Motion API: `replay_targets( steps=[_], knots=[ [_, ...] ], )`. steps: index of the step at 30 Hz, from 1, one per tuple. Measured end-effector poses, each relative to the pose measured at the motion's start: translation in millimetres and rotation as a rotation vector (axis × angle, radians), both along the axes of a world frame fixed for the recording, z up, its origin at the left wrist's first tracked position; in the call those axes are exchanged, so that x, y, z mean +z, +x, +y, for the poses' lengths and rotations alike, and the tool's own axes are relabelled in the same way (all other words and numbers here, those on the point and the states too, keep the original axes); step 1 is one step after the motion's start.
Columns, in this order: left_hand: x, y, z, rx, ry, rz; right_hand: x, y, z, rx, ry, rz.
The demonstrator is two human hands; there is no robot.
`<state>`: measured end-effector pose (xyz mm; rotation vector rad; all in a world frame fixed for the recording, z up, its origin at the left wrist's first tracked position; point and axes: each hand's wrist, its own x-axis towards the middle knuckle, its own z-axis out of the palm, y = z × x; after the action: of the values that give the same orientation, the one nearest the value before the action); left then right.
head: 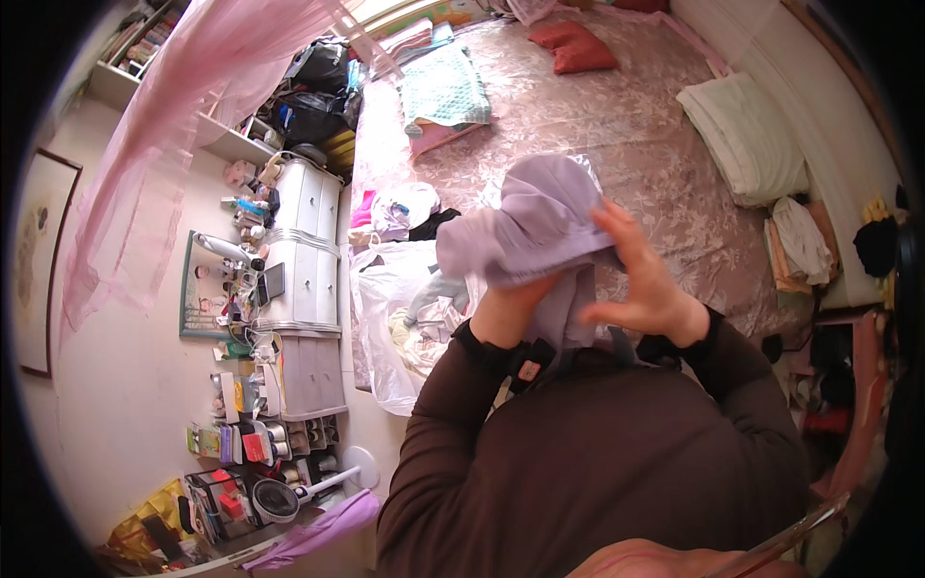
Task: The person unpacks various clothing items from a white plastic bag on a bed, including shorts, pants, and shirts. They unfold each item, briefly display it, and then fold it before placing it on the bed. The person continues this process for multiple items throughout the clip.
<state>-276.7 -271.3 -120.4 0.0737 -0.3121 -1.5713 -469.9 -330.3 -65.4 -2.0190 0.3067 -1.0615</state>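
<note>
A lavender cloth garment [542, 217] is bunched up in front of my chest, above the bed's edge. My left hand [512, 307] is under the cloth, its fingers hidden by it. At the cloth's right side, my right hand [647, 282] has its fingertips on the edge, with the thumb spread apart below. Part of the lavender cloth hangs down between both hands. Beyond the left forearm lies a white plastic bag [390, 289] with crumpled clothes [430, 325] in it.
The bed [650, 137] has a floral cover and carries a red cushion [574, 47], a teal quilted cloth [444, 87] and a folded white quilt [744, 137]. More clothes [405, 209] lie at its left edge. Grey cabinets [307, 289] and a small fan [276, 500] stand left.
</note>
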Motion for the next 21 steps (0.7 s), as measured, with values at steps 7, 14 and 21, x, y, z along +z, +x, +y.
replay_targets(
  steps=[7, 14, 21],
  knots=[
    [65.5, 1.9, 2.4, 0.047, 0.15, -0.94, 13.7, 14.6, -51.5, -0.058, 0.106, 0.134],
    [73.1, -1.0, 8.4, 0.847, -0.169, -1.918, 85.5, 31.6, -70.6, 0.197, -0.13, 0.536],
    [47.2, 45.2, -54.1, 0.452, 0.083, -1.572, 112.6, 20.4, -114.8, -0.149, -0.665, 0.657]
  ],
)
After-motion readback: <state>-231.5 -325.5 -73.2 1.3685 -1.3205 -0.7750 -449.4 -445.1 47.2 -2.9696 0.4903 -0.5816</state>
